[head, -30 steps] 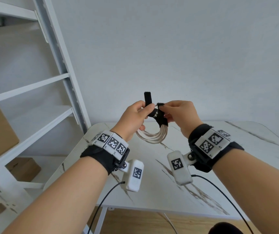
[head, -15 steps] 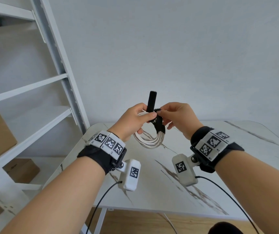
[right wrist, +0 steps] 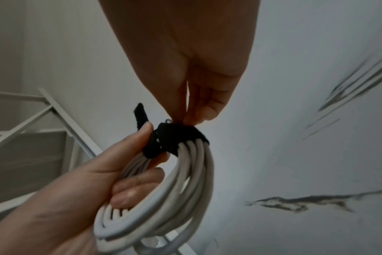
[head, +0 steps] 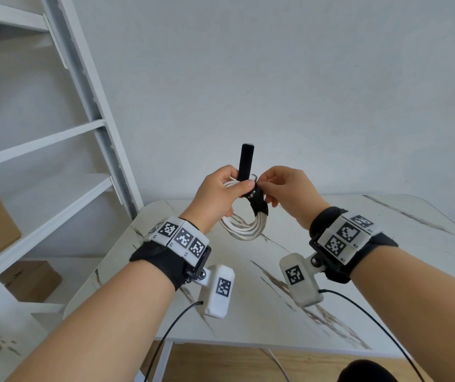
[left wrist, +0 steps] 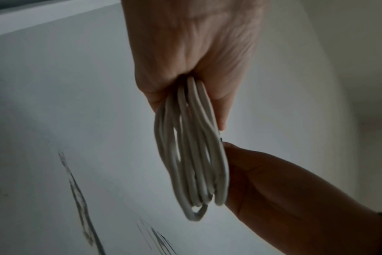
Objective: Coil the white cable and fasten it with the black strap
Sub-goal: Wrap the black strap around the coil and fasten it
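A marble-patterned table (head: 331, 312) stands against a plain wall. Above the table, a coiled white cable (head: 244, 230) is gripped by the left hand (head: 218, 194). The black strap (head: 259, 202) around it is pinched by the right hand (head: 286, 193). No writing is legible.

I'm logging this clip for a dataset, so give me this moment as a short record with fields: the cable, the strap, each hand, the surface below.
cable: white cable coiled in several loops, held in the air
strap: black strap wrapped around the coil, free end sticking up
left hand: left hand grips the coil, thumb on the strap
right hand: right hand pinches the strap at the top of the wrap
surface: marble-pattern table below the hands
fastened: cannot tell
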Available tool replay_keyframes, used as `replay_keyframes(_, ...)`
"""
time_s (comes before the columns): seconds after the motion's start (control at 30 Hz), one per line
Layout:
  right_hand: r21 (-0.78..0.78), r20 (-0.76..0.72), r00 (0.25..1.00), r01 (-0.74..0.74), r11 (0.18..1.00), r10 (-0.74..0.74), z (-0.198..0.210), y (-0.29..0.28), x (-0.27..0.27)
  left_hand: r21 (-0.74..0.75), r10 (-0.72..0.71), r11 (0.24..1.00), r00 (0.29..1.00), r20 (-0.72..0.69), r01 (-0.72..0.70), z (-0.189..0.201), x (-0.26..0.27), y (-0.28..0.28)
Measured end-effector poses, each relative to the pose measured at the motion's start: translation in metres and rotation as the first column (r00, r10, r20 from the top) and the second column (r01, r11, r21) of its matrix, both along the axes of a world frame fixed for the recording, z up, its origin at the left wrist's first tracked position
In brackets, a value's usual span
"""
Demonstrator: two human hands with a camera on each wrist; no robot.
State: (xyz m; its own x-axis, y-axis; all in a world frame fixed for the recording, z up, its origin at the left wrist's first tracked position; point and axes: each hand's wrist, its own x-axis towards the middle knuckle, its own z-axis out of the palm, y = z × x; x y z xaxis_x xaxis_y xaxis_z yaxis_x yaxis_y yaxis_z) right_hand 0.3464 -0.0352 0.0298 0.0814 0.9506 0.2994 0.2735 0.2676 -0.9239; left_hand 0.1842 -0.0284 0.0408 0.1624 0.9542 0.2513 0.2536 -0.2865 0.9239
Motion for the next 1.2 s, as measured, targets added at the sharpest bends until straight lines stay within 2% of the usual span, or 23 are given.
replay_keyframes(0.13,-0.059,0.136,0.989,-0.055,0.997,0.063,0.002,0.001,0.003,0.008,-0.002,1.000,0.999,-0.040,0.002,-0.001,0.000,-0.001)
replay_keyframes(0.2,-0.137,0.139,0.988,-0.048,0.989,0.067,0.006,0.002,0.004,0.024,-0.003,1.000,0.997,-0.075,0.004,-0.003,0.000,0.000)
replay_keyframes(0.27,-0.273,-0.004,0.992,-0.119,0.955,0.122,0.013,0.003,0.006,0.052,-0.006,0.999,0.992,-0.128,0.013,-0.005,-0.001,0.002)
replay_keyframes(0.33,-0.350,-0.207,0.955,-0.273,0.896,0.210,0.015,0.004,0.012,0.078,-0.012,0.997,0.982,-0.187,0.027,-0.008,-0.001,0.003)
replay_keyframes(0.4,-0.390,-0.286,0.922,-0.362,0.847,0.263,0.015,0.006,0.018,0.088,-0.032,0.995,0.968,-0.249,0.056,-0.010,-0.001,0.003)
replay_keyframes(0.47,-0.399,-0.293,0.911,-0.393,0.828,0.291,0.013,0.008,0.022,0.074,-0.051,0.994,0.956,-0.289,0.076,-0.011,0.000,0.001)
replay_keyframes(0.53,-0.396,-0.303,0.907,-0.398,0.827,0.291,0.011,0.008,0.023,0.025,-0.064,0.997,0.966,-0.249,0.073,-0.010,0.001,-0.001)
replay_keyframes(0.67,-0.380,-0.351,0.892,-0.412,0.828,0.283,0.009,0.008,0.024,-0.077,-0.028,0.997,0.997,-0.072,0.022,-0.006,-0.001,0.000)
replay_keyframes(0.8,-0.371,-0.354,0.885,-0.429,0.824,0.302,0.009,0.006,0.022,-0.093,0.034,0.995,0.998,-0.044,-0.038,-0.007,-0.004,0.001)
replay_keyframes(0.87,-0.363,-0.350,0.878,-0.448,0.817,0.326,0.009,0.006,0.022,-0.074,0.004,0.997,1.000,-0.030,-0.006,-0.009,-0.005,0.003)
replay_keyframes(1.07,-0.345,-0.279,0.870,-0.486,0.803,0.406,0.006,0.006,0.021,-0.063,0.029,0.998,1.000,-0.002,-0.029,-0.013,-0.008,0.006)
replay_keyframes(1.2,-0.279,-0.105,0.876,-0.480,0.832,0.471,0.001,0.006,0.022,-0.104,0.072,0.992,0.996,0.054,-0.066,-0.013,-0.008,0.010)
